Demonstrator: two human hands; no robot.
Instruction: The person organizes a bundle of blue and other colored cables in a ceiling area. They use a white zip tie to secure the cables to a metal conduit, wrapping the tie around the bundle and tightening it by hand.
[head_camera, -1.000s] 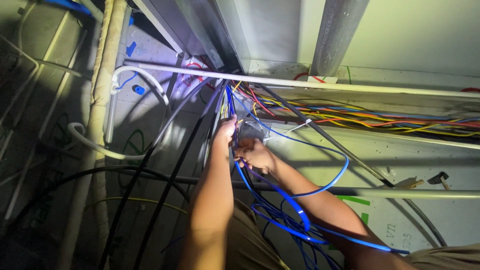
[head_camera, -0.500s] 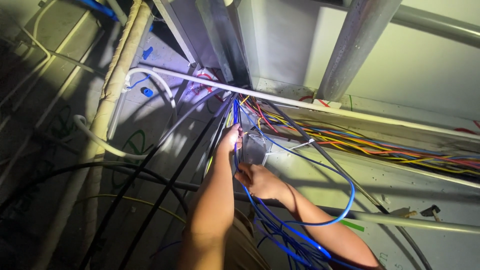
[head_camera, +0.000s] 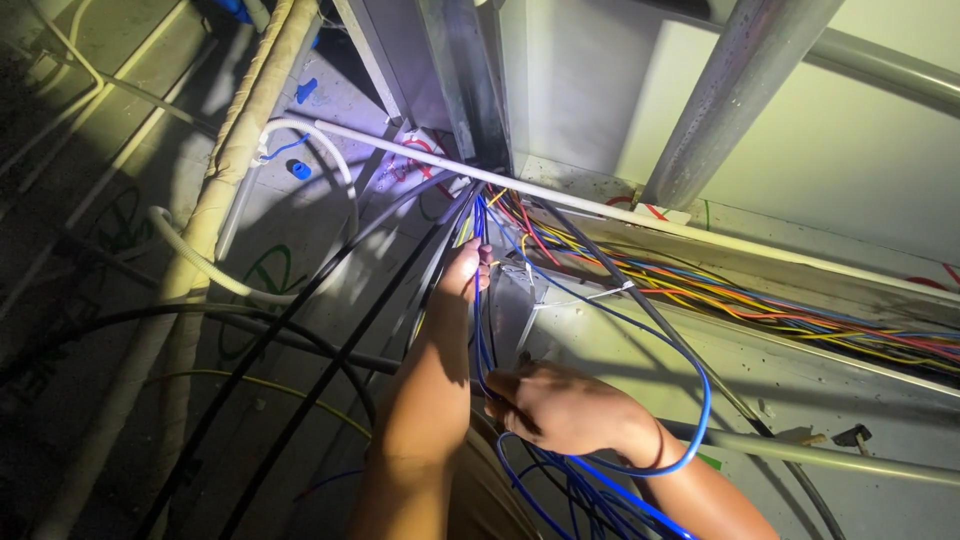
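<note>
1. Blue wires (head_camera: 481, 300) are pinched up high by the left hand (head_camera: 462, 272), near the tray's (head_camera: 820, 345) left end.
2. Lower down, the same wires are gripped by the closed right hand (head_camera: 560, 408).
3. Some blue wire is still looped loose; it is not yet laid in the tray.
4. Two hands are seen, one white pipe (head_camera: 420, 150), and too many coloured wires (head_camera: 800, 310) to count.

Pale wall (head_camera: 600, 90), grey metal pipes (head_camera: 740, 90), harsh lamp-lit shadows.

A long, pale metal cable tray (head_camera: 800, 330) runs toward the right edge and carries a loose bundle of thin yellow, orange, red and blue wires (head_camera: 760, 305) lying along its floor. A thin white conduit pipe (head_camera: 560, 195) runs along its upper rim.
</note>
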